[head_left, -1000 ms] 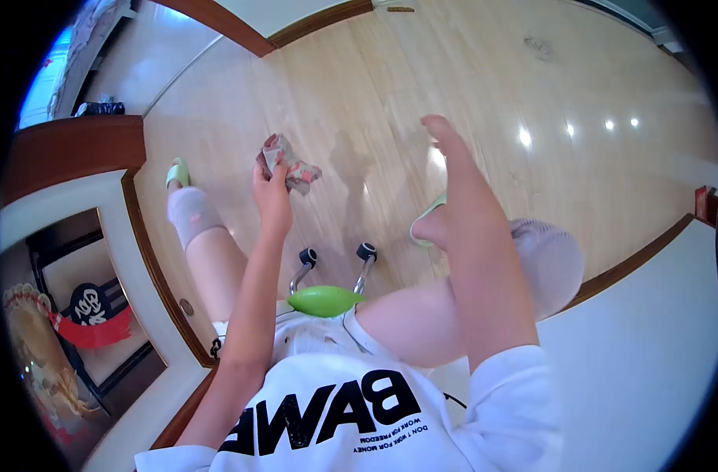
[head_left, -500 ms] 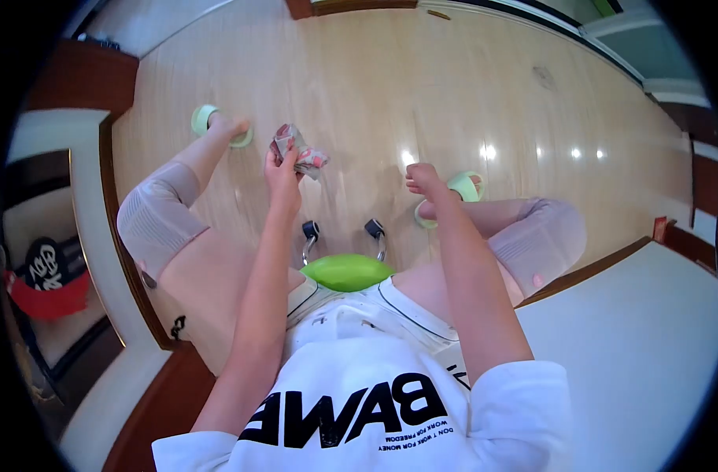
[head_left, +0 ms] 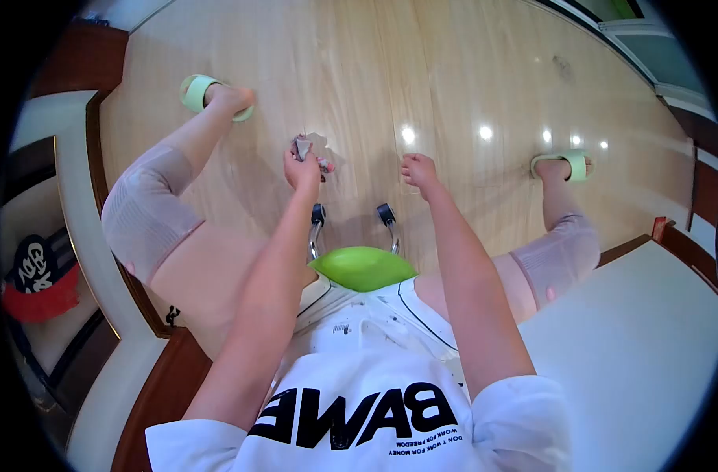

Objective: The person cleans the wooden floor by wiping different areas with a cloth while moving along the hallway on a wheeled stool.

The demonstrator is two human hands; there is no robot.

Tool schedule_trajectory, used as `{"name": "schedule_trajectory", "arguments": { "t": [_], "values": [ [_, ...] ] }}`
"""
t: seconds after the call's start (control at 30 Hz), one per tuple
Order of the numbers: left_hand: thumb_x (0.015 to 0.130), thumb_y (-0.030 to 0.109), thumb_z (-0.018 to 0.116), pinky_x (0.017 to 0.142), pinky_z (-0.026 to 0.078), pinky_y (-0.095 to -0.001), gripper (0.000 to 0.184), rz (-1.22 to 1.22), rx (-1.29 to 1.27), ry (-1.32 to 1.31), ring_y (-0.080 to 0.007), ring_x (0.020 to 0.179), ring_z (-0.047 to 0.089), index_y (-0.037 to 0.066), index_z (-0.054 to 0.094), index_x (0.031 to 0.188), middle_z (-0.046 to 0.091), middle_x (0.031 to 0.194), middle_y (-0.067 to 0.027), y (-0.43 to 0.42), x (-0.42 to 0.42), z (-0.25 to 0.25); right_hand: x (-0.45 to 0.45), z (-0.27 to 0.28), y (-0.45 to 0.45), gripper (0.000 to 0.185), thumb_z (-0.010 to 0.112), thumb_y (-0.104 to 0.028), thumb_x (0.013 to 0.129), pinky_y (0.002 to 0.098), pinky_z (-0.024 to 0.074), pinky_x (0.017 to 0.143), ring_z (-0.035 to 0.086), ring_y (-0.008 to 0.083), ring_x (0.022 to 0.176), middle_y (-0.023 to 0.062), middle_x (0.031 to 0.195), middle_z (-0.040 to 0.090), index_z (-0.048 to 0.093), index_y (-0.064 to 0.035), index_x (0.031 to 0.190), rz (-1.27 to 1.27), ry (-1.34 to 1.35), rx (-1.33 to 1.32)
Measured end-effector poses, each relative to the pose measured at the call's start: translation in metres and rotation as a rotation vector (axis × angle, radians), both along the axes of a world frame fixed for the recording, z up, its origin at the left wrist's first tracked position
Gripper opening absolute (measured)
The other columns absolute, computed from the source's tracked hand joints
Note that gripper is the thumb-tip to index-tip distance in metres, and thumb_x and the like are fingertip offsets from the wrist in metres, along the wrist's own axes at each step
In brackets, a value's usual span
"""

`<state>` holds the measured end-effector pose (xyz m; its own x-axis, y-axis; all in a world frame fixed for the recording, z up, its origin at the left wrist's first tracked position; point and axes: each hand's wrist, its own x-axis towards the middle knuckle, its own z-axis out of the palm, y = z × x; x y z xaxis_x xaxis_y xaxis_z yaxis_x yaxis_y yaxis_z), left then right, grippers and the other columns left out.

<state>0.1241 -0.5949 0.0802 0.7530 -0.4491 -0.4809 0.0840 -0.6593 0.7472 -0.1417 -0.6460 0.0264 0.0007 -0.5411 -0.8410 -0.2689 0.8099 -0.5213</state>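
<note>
In my left hand (head_left: 302, 168) I hold a crumpled grey-and-pink piece (head_left: 303, 147), its fingers closed round it. Part of it pokes out above the fingers and a pink bit shows at the right side; whether it is cloth or a wrapper I cannot tell. My right hand (head_left: 418, 172) is curled closed, level with the left and apart from it, above the floor. What lies inside those fingers, if anything, is hidden. Both forearms reach out over my lap.
I sit on a green seat (head_left: 364, 268) with dark casters (head_left: 385, 214) on the wooden floor (head_left: 359, 79). Pale green slippers (head_left: 193, 93) are on my feet, set wide apart. A white surface (head_left: 634, 330) is at right; a framed panel with a red-and-black item (head_left: 40, 291) stands left.
My right foot has swung outward to the right. The crumpled piece is bunched smaller in my left hand, which has shifted slightly right. My right hand stays closed.
</note>
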Motion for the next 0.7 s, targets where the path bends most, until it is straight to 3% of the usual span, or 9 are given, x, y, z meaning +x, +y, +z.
{"name": "schedule_trajectory", "arguments": {
  "t": [0.13, 0.2, 0.27, 0.33, 0.37, 0.43, 0.53, 0.63, 0.7],
  "values": [
    [0.085, 0.006, 0.060, 0.072, 0.056, -0.0419, 0.026, -0.092, 0.186, 0.005, -0.0293, 0.081, 0.071, 0.001, 0.056, 0.111, 0.069, 0.100, -0.0186, -0.004, 0.005, -0.039, -0.057, -0.085, 0.017, 0.022, 0.061, -0.017, 0.089, 0.0327, 0.0545, 0.071, 0.069, 0.0175, 0.078, 0.0094, 0.085, 0.073, 0.074, -0.0045, 0.103, -0.009, 0.269, -0.174],
    [0.085, 0.008, 0.061, 0.082, 0.054, -0.0453, 0.031, -0.180, 0.271, -0.207, -0.0336, 0.094, 0.068, 0.001, 0.054, 0.115, 0.065, 0.109, -0.0213, 0.011, 0.024, -0.086, -0.095, -0.108, 0.015, 0.021, 0.063, -0.015, 0.087, 0.0340, 0.0549, 0.074, 0.071, 0.0199, 0.080, 0.0116, 0.088, 0.074, 0.075, -0.0052, 0.101, -0.030, 0.385, -0.245],
    [0.084, 0.009, 0.062, 0.090, 0.050, -0.0483, 0.036, -0.247, 0.430, -0.384, -0.0373, 0.105, 0.063, 0.000, 0.052, 0.118, 0.060, 0.117, -0.0234, 0.010, 0.018, -0.102, -0.121, -0.097, 0.005, 0.021, 0.063, -0.014, 0.087, 0.0353, 0.0549, 0.075, 0.071, 0.0223, 0.082, 0.0121, 0.089, 0.075, 0.075, -0.0057, 0.102, -0.149, 0.343, -0.230],
    [0.084, 0.011, 0.062, 0.096, 0.046, -0.0509, 0.041, -0.281, 0.680, -0.532, -0.0404, 0.113, 0.057, 0.000, 0.049, 0.122, 0.055, 0.124, -0.0250, 0.009, 0.005, -0.079, -0.153, -0.116, 0.003, 0.021, 0.062, -0.011, 0.086, 0.0367, 0.0549, 0.076, 0.071, 0.0252, 0.084, 0.0131, 0.090, 0.074, 0.074, -0.0045, 0.101, -0.207, 0.446, -0.324],
    [0.084, 0.011, 0.062, 0.096, 0.046, -0.0512, 0.043, -0.315, 0.685, -0.571, -0.0411, 0.113, 0.056, 0.000, 0.048, 0.123, 0.054, 0.125, -0.0250, 0.018, 0.004, -0.092, -0.168, -0.134, 0.005, 0.021, 0.061, -0.010, 0.086, 0.0376, 0.0549, 0.076, 0.071, 0.0269, 0.085, 0.0139, 0.091, 0.074, 0.074, -0.0032, 0.100, -0.202, 0.564, -0.427],
    [0.084, 0.012, 0.063, 0.096, 0.045, -0.0518, 0.046, -0.380, 0.689, -0.655, -0.0425, 0.114, 0.054, -0.001, 0.046, 0.125, 0.053, 0.126, -0.0249, 0.043, 0.010, -0.121, -0.174, -0.107, -0.007, 0.021, 0.058, -0.007, 0.087, 0.0393, 0.0544, 0.077, 0.070, 0.0298, 0.086, 0.0151, 0.093, 0.072, 0.072, -0.0007, 0.101, -0.166, 0.884, -0.571],
    [0.083, 0.012, 0.062, 0.097, 0.044, -0.0514, 0.045, -0.379, 0.661, -0.639, -0.0428, 0.115, 0.053, -0.002, 0.046, 0.124, 0.054, 0.125, -0.0246, 0.040, 0.002, -0.136, -0.179, -0.101, -0.024, 0.021, 0.056, -0.005, 0.088, 0.0414, 0.0533, 0.079, 0.068, 0.0336, 0.090, 0.0176, 0.098, 0.070, 0.070, -0.0002, 0.103, -0.384, 1.044, -0.535],
    [0.082, 0.011, 0.062, 0.097, 0.044, -0.0511, 0.045, -0.587, 0.545, -0.563, -0.0429, 0.115, 0.053, -0.003, 0.048, 0.122, 0.054, 0.125, -0.0237, 0.008, -0.036, -0.115, -0.186, -0.118, -0.039, 0.023, 0.054, -0.005, 0.088, 0.0435, 0.0509, 0.085, 0.065, 0.0355, 0.097, 0.0191, 0.103, 0.068, 0.068, 0.0007, 0.106, -0.497, 1.127, -0.525],
    [0.081, 0.009, 0.061, 0.095, 0.045, -0.0511, 0.042, -0.463, 0.338, -0.767, -0.0432, 0.112, 0.055, -0.002, 0.049, 0.120, 0.055, 0.123, -0.0237, -0.003, -0.072, -0.168, -0.187, -0.126, -0.047, 0.023, 0.054, -0.004, 0.088, 0.0448, 0.0490, 0.088, 0.063, 0.0363, 0.099, 0.0196, 0.104, 0.067, 0.067, 0.0009, 0.106, -0.446, 1.156, -0.607]
  ]
}}
